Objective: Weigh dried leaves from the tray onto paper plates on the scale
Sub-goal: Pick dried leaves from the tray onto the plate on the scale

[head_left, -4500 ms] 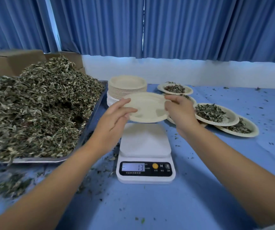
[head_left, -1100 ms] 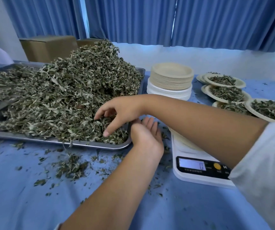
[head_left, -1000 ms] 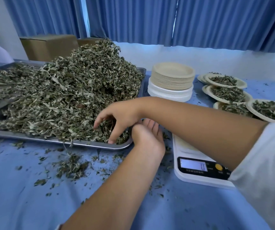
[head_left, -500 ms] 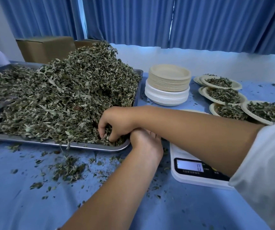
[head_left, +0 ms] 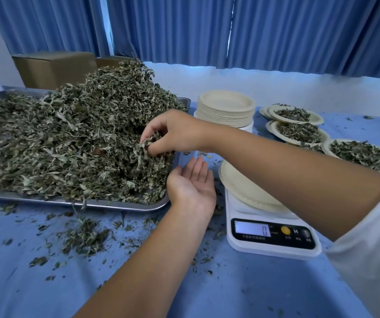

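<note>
A metal tray (head_left: 115,206) on the left holds a tall heap of dried leaves (head_left: 74,138). My right hand (head_left: 173,133) reaches across over the tray's right end and is shut on a clump of dried leaves, lifted just above the heap. My left hand (head_left: 191,184) is open, palm up, beside the tray's right edge and below the right hand. A white scale (head_left: 269,228) stands to the right, its display reading 0. An empty paper plate (head_left: 241,187) lies on it, partly hidden by my right forearm.
A stack of empty paper plates (head_left: 225,109) stands behind the scale. Several plates filled with leaves (head_left: 299,131) lie at the back right. Loose leaf scraps (head_left: 83,235) litter the blue tablecloth in front of the tray. Cardboard boxes (head_left: 53,67) stand behind the tray.
My right hand closed on a clump of leaves and lifted it off the heap. My left hand turned palm up and opened beside the tray.
</note>
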{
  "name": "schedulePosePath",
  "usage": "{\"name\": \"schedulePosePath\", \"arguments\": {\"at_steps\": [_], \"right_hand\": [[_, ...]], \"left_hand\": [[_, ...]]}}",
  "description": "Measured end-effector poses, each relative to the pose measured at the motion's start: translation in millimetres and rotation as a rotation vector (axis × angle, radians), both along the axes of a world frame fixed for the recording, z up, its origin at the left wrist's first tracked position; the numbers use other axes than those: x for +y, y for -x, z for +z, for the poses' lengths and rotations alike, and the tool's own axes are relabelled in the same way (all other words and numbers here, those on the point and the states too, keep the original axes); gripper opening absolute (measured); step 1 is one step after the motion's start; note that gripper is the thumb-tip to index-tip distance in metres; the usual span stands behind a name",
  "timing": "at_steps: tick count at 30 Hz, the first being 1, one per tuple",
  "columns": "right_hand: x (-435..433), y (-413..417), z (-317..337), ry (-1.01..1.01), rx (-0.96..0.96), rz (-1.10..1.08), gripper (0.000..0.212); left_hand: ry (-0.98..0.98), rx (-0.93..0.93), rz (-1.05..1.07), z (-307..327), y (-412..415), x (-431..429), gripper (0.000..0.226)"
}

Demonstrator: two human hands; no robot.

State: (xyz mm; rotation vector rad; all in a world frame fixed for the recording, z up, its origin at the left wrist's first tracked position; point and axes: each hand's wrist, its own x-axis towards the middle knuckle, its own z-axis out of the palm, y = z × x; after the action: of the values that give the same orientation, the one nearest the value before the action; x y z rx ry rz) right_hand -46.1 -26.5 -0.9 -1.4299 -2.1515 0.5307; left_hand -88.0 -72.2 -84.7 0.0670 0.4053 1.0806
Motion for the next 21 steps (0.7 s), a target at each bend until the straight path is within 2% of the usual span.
{"name": "schedulePosePath", "arguments": {"at_steps": [7,14,21], "right_hand": [[-7,-14,6,0.086,0.283,-0.129,0.016],[-25,-41,9,0.125,0.481,-0.213,0.017],[-55,-80,6,0.124,0.614,-0.262,0.017]], "left_hand": [[-0.055,-0.135,-0.048,-3,1,2,0.039],[-0.014,-0.065,-0.003,3,-1,1,0.049],[-0.024,-0.027,-0.033,4,-2,-1,0.049]]}}
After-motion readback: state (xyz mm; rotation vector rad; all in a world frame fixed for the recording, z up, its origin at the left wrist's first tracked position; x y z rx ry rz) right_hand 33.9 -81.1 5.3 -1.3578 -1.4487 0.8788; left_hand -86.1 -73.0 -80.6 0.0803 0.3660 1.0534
